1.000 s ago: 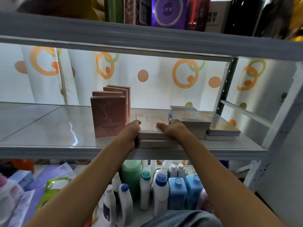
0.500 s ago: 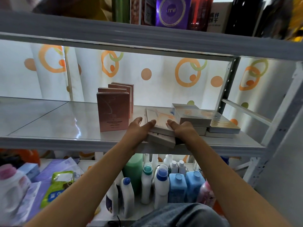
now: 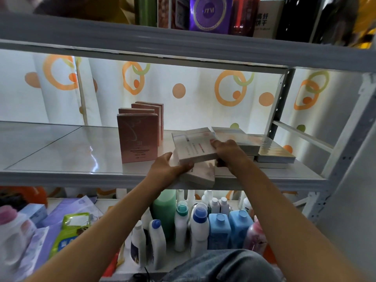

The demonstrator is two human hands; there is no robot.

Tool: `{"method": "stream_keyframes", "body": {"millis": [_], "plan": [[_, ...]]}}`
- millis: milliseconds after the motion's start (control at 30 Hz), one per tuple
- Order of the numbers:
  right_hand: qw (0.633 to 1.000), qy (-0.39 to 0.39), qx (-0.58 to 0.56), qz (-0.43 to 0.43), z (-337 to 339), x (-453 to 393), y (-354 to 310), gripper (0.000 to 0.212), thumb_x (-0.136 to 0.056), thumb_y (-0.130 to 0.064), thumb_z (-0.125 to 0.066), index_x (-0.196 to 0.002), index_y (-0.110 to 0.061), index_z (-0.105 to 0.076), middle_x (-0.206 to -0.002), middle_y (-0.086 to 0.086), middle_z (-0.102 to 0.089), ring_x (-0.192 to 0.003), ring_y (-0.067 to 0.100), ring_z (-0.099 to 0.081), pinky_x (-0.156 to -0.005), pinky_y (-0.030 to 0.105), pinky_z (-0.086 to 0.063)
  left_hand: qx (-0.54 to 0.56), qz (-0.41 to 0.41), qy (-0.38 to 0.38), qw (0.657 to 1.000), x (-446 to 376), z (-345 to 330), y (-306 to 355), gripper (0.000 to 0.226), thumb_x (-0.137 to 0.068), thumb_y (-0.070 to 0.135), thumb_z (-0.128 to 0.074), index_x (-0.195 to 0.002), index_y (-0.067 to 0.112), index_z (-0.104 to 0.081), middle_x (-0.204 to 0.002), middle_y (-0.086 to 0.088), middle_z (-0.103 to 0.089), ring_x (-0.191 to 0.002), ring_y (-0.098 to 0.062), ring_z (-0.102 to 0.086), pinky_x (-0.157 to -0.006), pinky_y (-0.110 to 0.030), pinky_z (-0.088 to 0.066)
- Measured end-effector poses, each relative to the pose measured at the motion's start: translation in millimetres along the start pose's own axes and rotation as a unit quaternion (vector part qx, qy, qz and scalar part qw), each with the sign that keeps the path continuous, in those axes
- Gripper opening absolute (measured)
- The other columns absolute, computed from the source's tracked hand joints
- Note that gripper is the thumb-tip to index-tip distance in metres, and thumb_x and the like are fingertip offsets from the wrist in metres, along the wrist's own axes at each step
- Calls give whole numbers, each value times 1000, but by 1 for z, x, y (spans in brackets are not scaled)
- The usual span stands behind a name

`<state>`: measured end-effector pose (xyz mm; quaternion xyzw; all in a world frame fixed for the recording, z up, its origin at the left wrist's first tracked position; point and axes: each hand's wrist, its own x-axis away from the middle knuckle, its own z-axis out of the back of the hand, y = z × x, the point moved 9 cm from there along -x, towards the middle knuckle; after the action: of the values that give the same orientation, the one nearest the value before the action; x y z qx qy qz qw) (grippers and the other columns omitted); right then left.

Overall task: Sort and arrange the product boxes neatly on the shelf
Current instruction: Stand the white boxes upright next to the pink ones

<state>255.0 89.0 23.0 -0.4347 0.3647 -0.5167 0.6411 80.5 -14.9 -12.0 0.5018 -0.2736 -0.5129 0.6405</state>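
A flat white product box is tilted up off the middle shelf, its near edge raised. My left hand grips its near left corner from below, and my right hand grips its right side, fingers on the top face. Beneath it a second flat box lies skewed at the shelf's front edge. To the left, three pink boxes stand upright in a row. On the right, a pile of flat pale boxes lies on the shelf.
The upper shelf carries a purple box and dark packages. Below stand detergent bottles, blue jugs and a green packet. A metal upright rises at the back right. A patterned curtain hangs behind.
The two flat boxes lay squarely stacked under both hands; since then my hands have lifted and tilted the top box, and the lower one has slewed round at the shelf edge.
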Motion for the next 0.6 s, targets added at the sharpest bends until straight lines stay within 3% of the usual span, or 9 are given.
{"method": "stream_keyframes", "body": {"millis": [100,267,367,500,600], "plan": [[998,-19,-54,-10,-1,-1,-2,35,-99,-39,-51,-113,-8,-58,-107,11,-64,-92,25,-64,-61,28,-56,-46,-19,42,998,-3,8,4,63,-73,50,-77,-122,13,-63,-111,-2,-68,-95,-20,-64,-85,-39,-56],[989,-25,-122,74,2,-8,-21,24,-101,-38,-48,-97,-17,-59,-99,12,-68,-89,25,-67,-63,31,-56,-66,-29,54,996,-15,12,8,52,-79,46,-73,-117,13,-63,-109,-2,-67,-91,-19,-64,-82,-35,-57],[988,-15,-120,98,9,-17,-26,28,-98,-39,-53,-110,-15,-59,-95,9,-69,-90,23,-68,-69,32,-59,-80,-31,63,994,-19,14,4,59,-80,48,-72,-125,11,-60,-114,-4,-66,-94,-21,-64,-84,-38,-57],[980,-23,-176,86,14,-30,-23,37,-94,-38,-60,-122,-14,-55,-103,8,-66,-97,22,-64,-79,34,-58,-81,-43,95,991,-18,22,-2,51,-85,44,-67,-123,11,-58,-113,-3,-66,-91,-17,-62,-68,-20,-51],[979,-33,-191,58,14,-39,-18,43,-90,-35,-67,-126,-14,-53,-111,7,-68,-103,24,-64,-80,34,-56,-75,-51,101,991,-18,26,-2,50,-87,42,-66,-125,12,-55,-118,-4,-65,-90,-14,-61,-63,-15,-45]]}}
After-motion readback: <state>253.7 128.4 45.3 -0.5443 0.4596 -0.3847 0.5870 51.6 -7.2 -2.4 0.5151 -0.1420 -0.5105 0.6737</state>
